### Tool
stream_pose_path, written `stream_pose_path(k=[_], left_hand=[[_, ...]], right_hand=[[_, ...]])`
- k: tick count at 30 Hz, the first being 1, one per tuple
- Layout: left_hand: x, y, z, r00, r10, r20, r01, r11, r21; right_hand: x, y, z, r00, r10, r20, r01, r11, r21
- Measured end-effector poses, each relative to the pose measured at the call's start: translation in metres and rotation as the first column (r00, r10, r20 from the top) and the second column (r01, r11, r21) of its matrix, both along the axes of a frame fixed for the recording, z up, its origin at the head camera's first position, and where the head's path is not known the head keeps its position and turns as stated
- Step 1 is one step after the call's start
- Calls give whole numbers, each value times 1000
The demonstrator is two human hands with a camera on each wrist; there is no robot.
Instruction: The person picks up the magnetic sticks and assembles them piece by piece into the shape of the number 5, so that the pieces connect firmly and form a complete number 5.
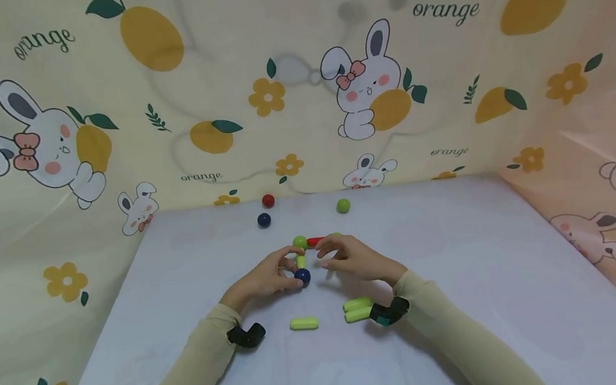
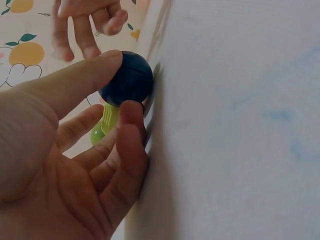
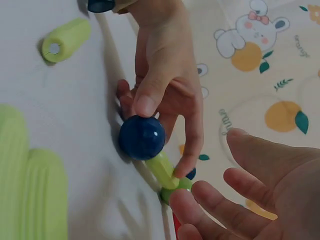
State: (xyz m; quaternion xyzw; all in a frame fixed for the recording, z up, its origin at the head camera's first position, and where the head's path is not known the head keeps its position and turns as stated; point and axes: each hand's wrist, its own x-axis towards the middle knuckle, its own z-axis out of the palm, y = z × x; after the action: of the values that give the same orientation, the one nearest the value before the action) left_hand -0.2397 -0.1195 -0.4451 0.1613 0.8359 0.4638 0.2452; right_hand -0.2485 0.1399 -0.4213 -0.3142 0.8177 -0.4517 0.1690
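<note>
My left hand (image 1: 264, 276) pinches a dark blue ball (image 1: 303, 277), the thumb on one side and fingertips on the other, as the left wrist view shows. A yellow-green rod (image 1: 301, 261) runs from this ball to a green ball (image 1: 300, 242). From there a red rod (image 1: 314, 241) extends right toward another green ball (image 1: 337, 235), partly hidden behind my right hand (image 1: 360, 260). That hand hovers with loosely bent, spread fingers and holds nothing. In the right wrist view its fingers (image 3: 215, 200) stand apart from the joined pieces.
A loose yellow-green rod (image 1: 303, 324) lies nearer me. Two more rods (image 1: 357, 309) lie side by side by the right wrist. Toward the back are a red ball (image 1: 268, 200), a dark blue ball (image 1: 264, 220) and a green ball (image 1: 343, 205). A patterned cloth (image 1: 301, 97) hangs behind the table.
</note>
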Motion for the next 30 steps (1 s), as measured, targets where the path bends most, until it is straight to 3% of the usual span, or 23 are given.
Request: stream_pose_path(k=[7,18,30], left_hand=[[-5,0,-3,1000,3,-5,-3,1000,12],[-2,-1,-4,1000,4,6,-4,1000,13],[-3,-1,-7,1000,9,10,-10,1000,15]], right_hand=[[10,22,3,999,14,-28,-14,1000,13],[36,59,-5,997,58,44,-63,989,136],[42,71,-20,995,93,21,-96,978,185]])
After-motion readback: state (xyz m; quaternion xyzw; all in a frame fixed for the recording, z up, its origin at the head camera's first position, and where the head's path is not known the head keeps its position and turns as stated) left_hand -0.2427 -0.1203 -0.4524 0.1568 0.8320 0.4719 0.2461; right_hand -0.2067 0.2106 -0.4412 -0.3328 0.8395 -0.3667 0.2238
